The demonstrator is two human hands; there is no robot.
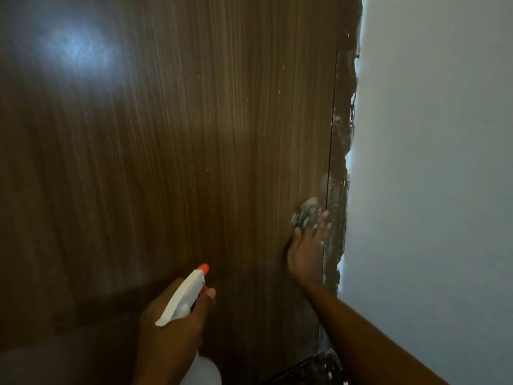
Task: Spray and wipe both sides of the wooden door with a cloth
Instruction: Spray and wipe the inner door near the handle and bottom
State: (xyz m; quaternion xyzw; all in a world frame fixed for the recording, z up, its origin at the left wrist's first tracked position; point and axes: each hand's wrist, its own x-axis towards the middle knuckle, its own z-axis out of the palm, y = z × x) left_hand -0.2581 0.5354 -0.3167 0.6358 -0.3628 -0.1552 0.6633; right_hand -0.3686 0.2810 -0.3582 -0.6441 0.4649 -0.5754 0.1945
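Door [166,162] ahead; wall [430,190] at three o'clock. At four o'clock, cloth [305,215] against door under right hand [305,254]; at seven, spray bottle [183,295] in left hand [172,329].

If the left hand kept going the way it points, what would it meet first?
Probably the wooden door, just ahead of the spray bottle the left hand holds; nothing shows between, though depth is unclear.

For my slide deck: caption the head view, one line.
Right hand presses cloth to door by the frame; left hand grips spray bottle.
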